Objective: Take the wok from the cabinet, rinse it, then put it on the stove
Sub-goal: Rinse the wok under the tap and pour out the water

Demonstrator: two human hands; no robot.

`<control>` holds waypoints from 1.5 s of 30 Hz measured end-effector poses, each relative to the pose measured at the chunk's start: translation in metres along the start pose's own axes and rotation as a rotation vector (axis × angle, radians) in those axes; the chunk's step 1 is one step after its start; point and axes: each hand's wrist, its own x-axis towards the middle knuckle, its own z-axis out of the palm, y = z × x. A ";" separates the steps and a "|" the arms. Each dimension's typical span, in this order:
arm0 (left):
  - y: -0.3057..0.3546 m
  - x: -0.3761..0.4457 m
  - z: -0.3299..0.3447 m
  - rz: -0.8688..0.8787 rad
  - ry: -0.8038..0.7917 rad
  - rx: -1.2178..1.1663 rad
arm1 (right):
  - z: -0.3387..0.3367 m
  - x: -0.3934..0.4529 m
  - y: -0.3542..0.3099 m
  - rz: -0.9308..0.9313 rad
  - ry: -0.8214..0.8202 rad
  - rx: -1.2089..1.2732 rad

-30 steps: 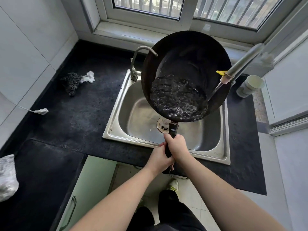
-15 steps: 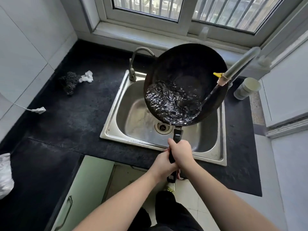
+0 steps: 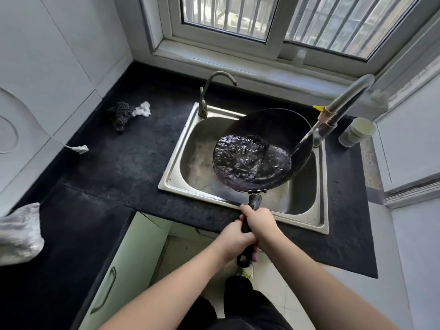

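Both hands are wrapped around the wok's black handle [image 3: 250, 225], one stacked behind the other. Her or his right hand [image 3: 260, 226] grips nearer the pan, fingers curled tight over the top; the left hand [image 3: 232, 239] clasps the same handle just behind and below it, close to the hanging loop at the end. The two hands touch.

The wok [image 3: 269, 148] is held out over the steel sink [image 3: 190, 148], tilted a little so its far rim sits higher than the near one. A pool of dark, rippling water [image 3: 250, 163] fills the lower part of the bowl, toward the handle side. A thin stream runs from the grey tap [image 3: 347, 96] on the right — the one with a yellow clip at its joint — and lands in the wok on its right side. A second, smaller curved tap [image 3: 214, 91] stands at the sink's back left corner, apart from the pan.

Around the basin is a black countertop [image 3: 119, 167]. On it, left of the sink, lie a dark scouring pad [image 3: 120, 114] and a crumpled white scrap [image 3: 142, 109], touching each other. A white plug on a cord [image 3: 79, 148] rests nearer the wall. A pale cup [image 3: 357, 131] sits beside the big tap — on its side, it seems. A green cabinet door [image 3: 123, 265] stands ajar below the counter.
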 end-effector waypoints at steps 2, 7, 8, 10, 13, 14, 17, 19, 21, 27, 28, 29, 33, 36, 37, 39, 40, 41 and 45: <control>0.005 -0.008 -0.002 -0.032 0.008 -0.011 | 0.003 -0.008 -0.004 0.041 -0.019 0.056; 0.019 -0.019 -0.005 -0.128 0.069 -0.015 | 0.011 -0.017 -0.010 0.204 -0.131 0.224; 0.024 -0.021 -0.006 -0.141 0.072 -0.011 | 0.011 -0.018 -0.012 0.222 -0.152 0.228; 0.035 -0.021 -0.009 -0.161 0.077 -0.020 | 0.008 -0.020 -0.019 0.243 -0.184 0.230; 0.050 -0.019 -0.009 -0.180 0.093 -0.028 | 0.002 -0.021 -0.027 0.278 -0.252 0.289; 0.054 -0.019 -0.008 -0.193 0.099 -0.019 | 0.001 -0.021 -0.029 0.299 -0.275 0.313; 0.069 -0.016 -0.004 -0.243 0.132 0.026 | -0.002 -0.017 -0.036 0.349 -0.307 0.405; 0.077 -0.013 -0.001 -0.268 0.151 0.071 | -0.004 -0.013 -0.037 0.350 -0.341 0.460; 0.080 -0.009 0.002 -0.272 0.180 0.154 | -0.007 -0.010 -0.034 0.359 -0.409 0.519; 0.071 -0.004 0.010 -0.237 0.255 0.410 | -0.010 -0.005 -0.018 0.381 -0.623 0.641; 0.068 -0.005 0.011 -0.221 0.254 0.450 | -0.010 -0.004 -0.016 0.363 -0.649 0.644; 0.066 -0.007 0.012 -0.211 0.260 0.495 | -0.010 -0.004 -0.014 0.351 -0.678 0.646; 0.051 -0.016 0.017 -0.162 0.364 0.768 | -0.009 -0.003 -0.004 0.329 -0.773 0.762; 0.035 -0.021 0.023 -0.089 0.452 0.911 | -0.002 -0.001 0.001 0.338 -0.766 0.937; 0.029 -0.021 0.024 -0.079 0.471 0.918 | 0.002 0.002 0.004 0.320 -0.745 0.948; 0.016 -0.020 0.026 -0.050 0.504 0.920 | 0.006 0.007 0.010 0.264 -0.712 0.897; 0.011 -0.019 0.026 -0.024 0.523 0.916 | 0.006 0.009 0.011 0.225 -0.696 0.848; 0.006 -0.017 0.027 0.006 0.539 0.900 | 0.007 0.010 0.013 0.183 -0.671 0.795; -0.009 -0.008 0.033 0.096 0.554 0.724 | 0.000 0.016 0.016 0.016 -0.582 0.611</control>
